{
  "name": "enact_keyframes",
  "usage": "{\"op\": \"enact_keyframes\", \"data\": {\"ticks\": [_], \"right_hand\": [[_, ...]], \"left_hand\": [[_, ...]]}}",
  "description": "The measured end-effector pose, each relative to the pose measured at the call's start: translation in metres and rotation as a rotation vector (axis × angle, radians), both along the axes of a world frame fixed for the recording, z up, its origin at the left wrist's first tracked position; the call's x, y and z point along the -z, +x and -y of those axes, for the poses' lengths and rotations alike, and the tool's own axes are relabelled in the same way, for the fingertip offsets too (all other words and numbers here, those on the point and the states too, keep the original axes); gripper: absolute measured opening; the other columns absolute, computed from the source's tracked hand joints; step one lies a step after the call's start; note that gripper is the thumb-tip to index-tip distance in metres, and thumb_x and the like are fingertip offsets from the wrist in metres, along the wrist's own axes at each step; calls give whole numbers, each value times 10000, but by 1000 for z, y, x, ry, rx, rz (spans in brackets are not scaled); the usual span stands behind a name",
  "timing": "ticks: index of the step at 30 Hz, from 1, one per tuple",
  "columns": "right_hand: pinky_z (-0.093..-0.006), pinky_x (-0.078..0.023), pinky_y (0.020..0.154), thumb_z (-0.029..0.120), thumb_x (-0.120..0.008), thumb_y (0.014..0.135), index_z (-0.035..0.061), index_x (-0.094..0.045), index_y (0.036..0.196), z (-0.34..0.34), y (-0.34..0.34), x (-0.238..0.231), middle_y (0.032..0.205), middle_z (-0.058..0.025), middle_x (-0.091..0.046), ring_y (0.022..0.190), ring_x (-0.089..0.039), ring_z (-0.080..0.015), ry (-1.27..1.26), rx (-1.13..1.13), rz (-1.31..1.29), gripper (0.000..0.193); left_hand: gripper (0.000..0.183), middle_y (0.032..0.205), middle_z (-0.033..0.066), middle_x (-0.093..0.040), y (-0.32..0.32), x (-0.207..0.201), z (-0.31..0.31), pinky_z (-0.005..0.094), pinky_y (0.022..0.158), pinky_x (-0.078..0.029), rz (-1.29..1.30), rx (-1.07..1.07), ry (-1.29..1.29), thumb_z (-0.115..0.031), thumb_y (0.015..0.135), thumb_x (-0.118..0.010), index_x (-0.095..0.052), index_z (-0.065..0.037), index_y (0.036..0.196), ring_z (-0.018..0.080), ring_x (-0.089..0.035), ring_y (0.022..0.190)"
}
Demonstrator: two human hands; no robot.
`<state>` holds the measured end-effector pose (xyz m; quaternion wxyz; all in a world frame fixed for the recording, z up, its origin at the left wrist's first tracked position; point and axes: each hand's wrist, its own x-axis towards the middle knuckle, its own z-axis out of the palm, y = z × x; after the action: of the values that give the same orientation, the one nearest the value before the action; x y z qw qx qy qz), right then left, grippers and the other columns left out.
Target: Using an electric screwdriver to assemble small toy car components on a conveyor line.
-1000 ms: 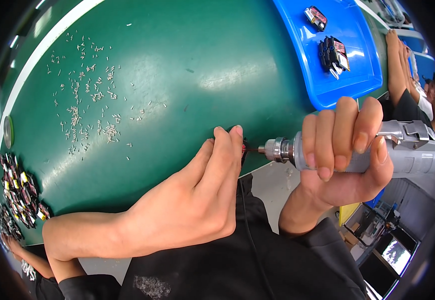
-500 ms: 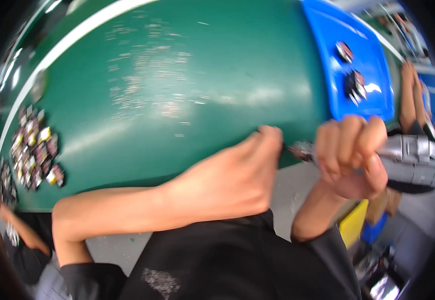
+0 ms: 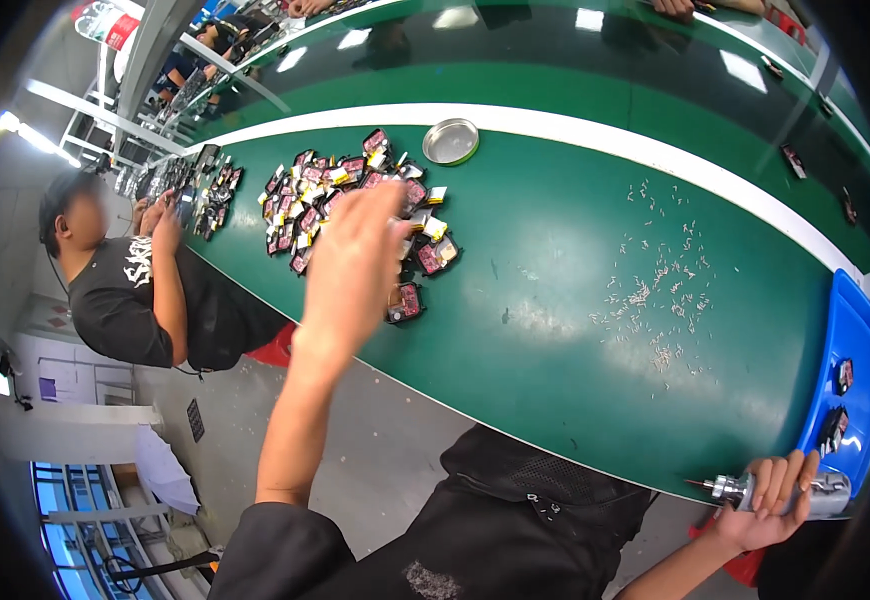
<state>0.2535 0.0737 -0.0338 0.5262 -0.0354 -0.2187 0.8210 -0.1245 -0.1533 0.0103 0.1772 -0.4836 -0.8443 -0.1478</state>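
Left hand (image 3: pixel 357 240) moved to modules (image 3: pixel 307 195), right (image 3: pixel 777 492) gripping screwdriver (image 3: pixel 831 488).

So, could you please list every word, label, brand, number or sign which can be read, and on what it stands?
No text is clear enough to quote.
Co-worker's black cloth shirt: white stylised lettering, unclear.
Red-and-white label on an apparent plastic bottle, upper left: too small.
Small black-and-red devices, heaped: any print too small.
Wearer's black cloth shirt: whitish patch, no letters legible.

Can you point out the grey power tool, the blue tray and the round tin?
Grey power tool (image 3: pixel 832 489): head view, rear body.
Blue tray (image 3: pixel 858 335): head view, bare inner bottom.
Round tin (image 3: pixel 451 143): head view, inside.
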Motion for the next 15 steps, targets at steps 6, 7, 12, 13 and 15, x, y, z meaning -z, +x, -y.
{"op": "enact_keyframes", "data": {"ticks": [6, 7, 12, 13, 15], "right_hand": [[-273, -340, 512, 68, -481, 898, 32, -401, 887, 10, -26, 8, 633, -22, -349, 486, -347, -105, -181, 7, 8, 89], [-272, -344, 514, 69, -478, 898, 35, -402, 884, 9, -26, 10, 629, -22, -352, 486, -352, -106, -165, 19, 22, 84], [-277, -358, 521, 88, -467, 897, 42, -412, 880, 14, -23, 10, 620, -23, -358, 483, -367, -115, -161, 6, 19, 74], [-283, -361, 523, 90, -461, 897, 42, -414, 880, 15, -20, 11, 620, -26, -362, 481, -373, -121, -154, -4, 14, 69], [-285, -363, 524, 89, -458, 897, 42, -416, 878, 15, -18, 9, 620, -27, -365, 481, -376, -123, -156, -9, 7, 66]], "left_hand": [[338, 1202, 167, -589, 4, 6, -15, 407, 956, -432, -78, -30, -3, -14, 811, -648, -621, -27, 1147, 348, -546, 1113], [309, 1161, 153, -600, 16, 9, -31, 400, 927, -450, -1, 80, 8, 6, 788, -661, -631, -23, 1094, 339, -563, 1076], [270, 999, 101, -609, 59, 29, -95, 384, 750, -494, 237, 425, 28, 26, 724, -706, -631, -6, 981, 293, -595, 908], [252, 955, 92, -597, 60, 33, -103, 377, 707, -496, 193, 449, 50, 23, 721, -708, -624, -2, 957, 278, -593, 861], [247, 938, 92, -591, 60, 32, -111, 373, 691, -496, 160, 461, 33, 27, 718, -709, -621, 1, 947, 273, -592, 849]]}}
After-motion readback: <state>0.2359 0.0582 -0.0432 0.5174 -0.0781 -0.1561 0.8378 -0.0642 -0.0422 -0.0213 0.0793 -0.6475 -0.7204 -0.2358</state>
